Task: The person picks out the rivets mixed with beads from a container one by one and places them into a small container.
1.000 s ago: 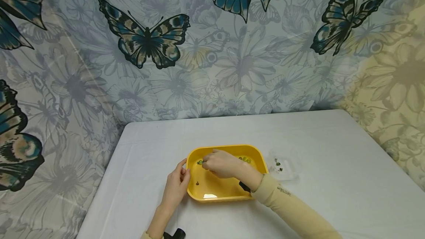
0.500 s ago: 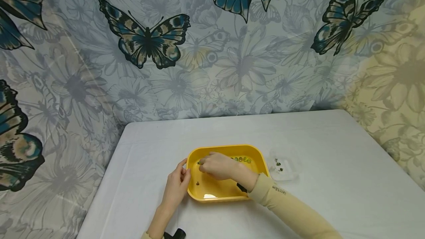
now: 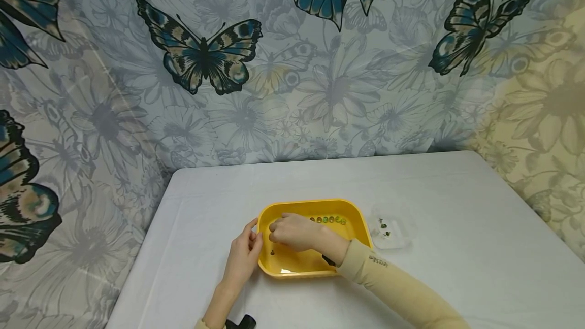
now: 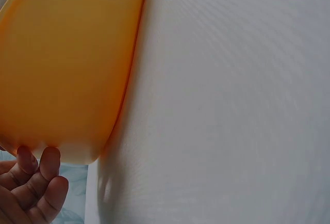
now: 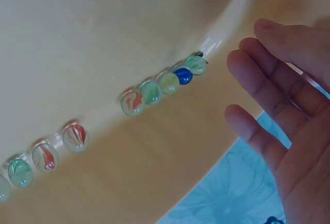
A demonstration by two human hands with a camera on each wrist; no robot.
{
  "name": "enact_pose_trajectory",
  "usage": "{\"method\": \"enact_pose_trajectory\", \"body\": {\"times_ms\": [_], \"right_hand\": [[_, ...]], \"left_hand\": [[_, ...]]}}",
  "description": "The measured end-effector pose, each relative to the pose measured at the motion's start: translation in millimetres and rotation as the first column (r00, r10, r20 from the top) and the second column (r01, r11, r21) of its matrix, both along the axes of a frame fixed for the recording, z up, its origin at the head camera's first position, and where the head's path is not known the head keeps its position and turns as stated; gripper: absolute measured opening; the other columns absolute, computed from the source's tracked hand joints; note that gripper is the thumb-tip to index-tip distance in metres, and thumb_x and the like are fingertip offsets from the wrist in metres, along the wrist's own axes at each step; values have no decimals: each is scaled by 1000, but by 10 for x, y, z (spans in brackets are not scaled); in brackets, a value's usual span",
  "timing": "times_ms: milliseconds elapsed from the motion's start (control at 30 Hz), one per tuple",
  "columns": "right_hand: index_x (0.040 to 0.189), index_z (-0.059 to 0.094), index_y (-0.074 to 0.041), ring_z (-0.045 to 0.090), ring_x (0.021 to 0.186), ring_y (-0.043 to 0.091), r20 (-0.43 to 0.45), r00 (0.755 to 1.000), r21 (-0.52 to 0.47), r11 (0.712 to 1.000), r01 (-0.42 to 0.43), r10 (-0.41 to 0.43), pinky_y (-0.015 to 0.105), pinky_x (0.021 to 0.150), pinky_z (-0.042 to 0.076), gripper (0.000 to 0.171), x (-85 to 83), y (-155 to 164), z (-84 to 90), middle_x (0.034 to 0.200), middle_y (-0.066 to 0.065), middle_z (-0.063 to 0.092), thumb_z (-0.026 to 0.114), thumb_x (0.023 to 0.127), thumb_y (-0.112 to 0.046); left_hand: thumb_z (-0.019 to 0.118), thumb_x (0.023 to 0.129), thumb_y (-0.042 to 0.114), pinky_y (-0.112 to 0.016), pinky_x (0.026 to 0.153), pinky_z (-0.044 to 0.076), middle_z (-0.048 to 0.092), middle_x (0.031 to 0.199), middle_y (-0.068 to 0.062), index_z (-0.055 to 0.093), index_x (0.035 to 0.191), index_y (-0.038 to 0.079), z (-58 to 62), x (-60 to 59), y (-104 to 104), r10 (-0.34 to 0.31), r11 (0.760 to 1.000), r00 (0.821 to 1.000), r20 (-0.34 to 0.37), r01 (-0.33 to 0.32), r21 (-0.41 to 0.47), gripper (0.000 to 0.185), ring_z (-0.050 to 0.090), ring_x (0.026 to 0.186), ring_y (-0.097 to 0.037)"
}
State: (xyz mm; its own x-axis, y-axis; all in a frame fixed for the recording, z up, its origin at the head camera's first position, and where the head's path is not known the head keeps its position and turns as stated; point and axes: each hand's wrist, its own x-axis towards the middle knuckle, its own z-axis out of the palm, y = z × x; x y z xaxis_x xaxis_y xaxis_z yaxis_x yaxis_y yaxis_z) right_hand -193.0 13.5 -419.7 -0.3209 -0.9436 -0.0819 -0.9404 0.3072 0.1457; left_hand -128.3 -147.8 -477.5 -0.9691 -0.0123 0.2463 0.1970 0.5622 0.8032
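Reaching into the yellow tray (image 3: 356, 217), my right hand (image 3: 292, 231) hovers over its floor in the lower middle of the head frame, fingers (image 5: 268, 100) straight and loosely spread, gripping nothing. A row of glass marbles (image 5: 154, 91) lies along the tray's inner wall; in the right wrist frame they run from the lower left up toward the centre, several touching one another, and my fingertips sit just to the right of the last marble, apart from it. In the head frame more of the marbles (image 3: 330, 220) show near the tray's far wall, to the upper right of that hand. A small dark bit (image 3: 272, 253) lies on the tray floor just below the hand.

My left hand (image 3: 244, 258) rests against the tray's left outer edge, thumb up by the rim. In the left wrist frame my fingertips (image 4: 49, 159) touch the tray's underside corner at the lower left, curled lightly around it.

The tray stands on the white counter (image 3: 457, 207). Just right of it lies a clear plastic piece (image 3: 388, 230) with a few dark specks on it.
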Motion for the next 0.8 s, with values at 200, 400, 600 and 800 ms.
{"method": "enact_pose_trajectory", "body": {"times_ms": [200,400,600,800], "right_hand": [[86,67,-18,34,59,7,5,1000,-3,1000,-12,12,20,58,22,8,-2,-8,-21,70,-9,45,61,89,-14],[89,68,-18,35,60,7,22,999,2,1000,-29,29,20,59,24,8,-2,-31,-50,72,-8,47,59,90,-17],[90,68,-19,41,64,6,7,998,16,998,-55,55,19,64,32,9,2,-54,-73,77,-9,53,59,91,-19],[89,68,-21,47,68,5,-17,996,10,996,-87,87,19,69,38,10,2,-71,-95,82,-9,55,59,91,-19]], "left_hand": [[54,92,7,-19,52,42,47,73,3,50,127,-3,-7,1,4,-2,1000,1000,-6,2,-5,36,45,60,-6],[54,92,7,-19,52,42,47,73,3,50,127,-3,-1,6,4,4,1000,1000,4,-4,-2,37,46,60,-6],[55,91,6,-19,52,42,47,72,4,50,126,-4,6,3,6,5,1000,1000,-8,-5,1,37,45,59,-5],[55,91,5,-19,52,42,47,72,4,50,126,-5,5,-2,7,4,1000,1000,-19,-4,-3,37,46,60,-5]]}}
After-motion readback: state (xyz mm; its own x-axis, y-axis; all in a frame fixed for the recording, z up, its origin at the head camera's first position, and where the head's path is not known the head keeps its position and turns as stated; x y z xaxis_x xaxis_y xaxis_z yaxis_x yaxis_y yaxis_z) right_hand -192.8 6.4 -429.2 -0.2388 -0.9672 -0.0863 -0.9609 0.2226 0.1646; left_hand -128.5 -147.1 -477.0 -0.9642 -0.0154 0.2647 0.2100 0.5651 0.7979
